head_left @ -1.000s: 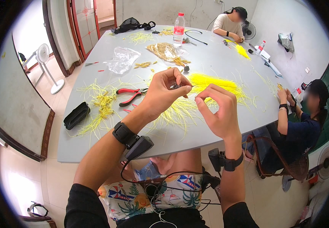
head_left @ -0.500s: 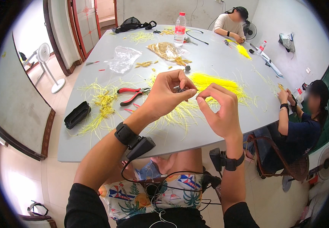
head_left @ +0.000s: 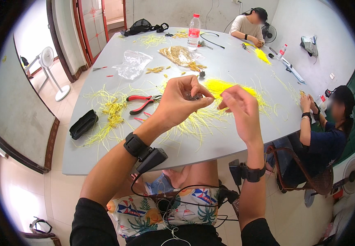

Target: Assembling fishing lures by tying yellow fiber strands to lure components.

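My left hand (head_left: 177, 100) is closed, thumb against fingertips, around a small dark grey clump (head_left: 195, 96) that looks like wound thread or mesh; the fingers cover much of it. A short gap to the right, my right hand (head_left: 245, 112) is raised with its fingers curled in toward the thumb. Whatever it pinches is hidden or too thin to make out. Beneath and behind both hands lies a fanned bundle of bright yellow strands (head_left: 230, 88). Red-handled pliers (head_left: 141, 103) rest left of my left hand on the grey table (head_left: 116, 158).
Tangled yellow strands (head_left: 114, 112) and a black case (head_left: 83, 124) lie at left. Farther back are clear plastic bags (head_left: 132, 64), one holding tan pieces (head_left: 177, 55), and a bottle (head_left: 193, 32). Two people sit at the far right (head_left: 247, 28) and right (head_left: 329, 123) of the table.
My right hand has moved a little to the right, away from my left, and its fingers have turned. My left hand stays in place, with more of the dark clump showing.
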A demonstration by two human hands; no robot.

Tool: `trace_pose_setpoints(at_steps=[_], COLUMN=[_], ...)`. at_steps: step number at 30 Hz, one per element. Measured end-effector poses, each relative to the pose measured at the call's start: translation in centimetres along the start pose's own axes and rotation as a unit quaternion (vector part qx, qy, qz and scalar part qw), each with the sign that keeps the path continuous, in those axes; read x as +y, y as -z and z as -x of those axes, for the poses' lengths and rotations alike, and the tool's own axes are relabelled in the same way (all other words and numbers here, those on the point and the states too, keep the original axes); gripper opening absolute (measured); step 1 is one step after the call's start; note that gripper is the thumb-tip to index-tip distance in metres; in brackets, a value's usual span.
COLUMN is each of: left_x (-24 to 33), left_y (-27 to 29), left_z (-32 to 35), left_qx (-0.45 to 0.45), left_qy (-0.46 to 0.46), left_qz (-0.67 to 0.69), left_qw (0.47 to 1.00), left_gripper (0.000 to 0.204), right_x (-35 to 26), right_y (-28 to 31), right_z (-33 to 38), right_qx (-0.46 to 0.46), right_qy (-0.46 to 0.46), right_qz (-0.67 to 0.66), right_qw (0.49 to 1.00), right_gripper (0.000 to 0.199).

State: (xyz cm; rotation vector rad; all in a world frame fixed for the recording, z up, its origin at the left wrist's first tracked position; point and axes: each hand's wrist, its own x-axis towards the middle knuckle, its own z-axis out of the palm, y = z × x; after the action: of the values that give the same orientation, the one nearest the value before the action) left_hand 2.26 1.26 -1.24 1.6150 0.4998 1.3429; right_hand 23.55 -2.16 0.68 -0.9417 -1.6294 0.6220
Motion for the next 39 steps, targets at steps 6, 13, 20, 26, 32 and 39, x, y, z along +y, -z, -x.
trace_pose_setpoints(at_steps=[6, 13, 20, 26, 32, 39], left_x=[0.5, 1.0, 0.2, 0.1, -0.1, 0.2], left_y=[0.0, 0.1, 0.0, -0.2, 0.0, -0.4], left_z=[-0.1, 0.2, 0.1, 0.3, 0.2, 0.3], left_qx=[-0.027, -0.007, -0.042, -0.045, -0.027, 0.029], left_qy=[0.037, 0.076, 0.070, 0.044, 0.087, 0.121], left_qz=[-0.016, -0.072, -0.126, -0.122, -0.120, -0.179], left_qw=[0.999, 0.994, 0.989, 0.991, 0.989, 0.976], left_gripper=[0.041, 0.026, 0.034, 0.028, 0.016, 0.004], right_x=[1.0, 1.7, 2.3, 2.2, 2.2, 1.7], right_y=[-0.6, -1.0, -0.9, -0.6, -0.7, -1.3], right_z=[0.1, 0.0, -0.1, -0.3, -0.2, 0.1], right_qx=[-0.091, -0.051, -0.036, -0.021, -0.038, -0.049], right_qy=[-0.043, -0.033, -0.028, -0.043, -0.046, -0.010], right_qz=[-0.025, 0.022, -0.001, -0.015, -0.021, 0.022], right_qw=[0.995, 0.998, 0.999, 0.999, 0.998, 0.999], right_gripper=[0.021, 0.015, 0.015, 0.016, 0.017, 0.013])
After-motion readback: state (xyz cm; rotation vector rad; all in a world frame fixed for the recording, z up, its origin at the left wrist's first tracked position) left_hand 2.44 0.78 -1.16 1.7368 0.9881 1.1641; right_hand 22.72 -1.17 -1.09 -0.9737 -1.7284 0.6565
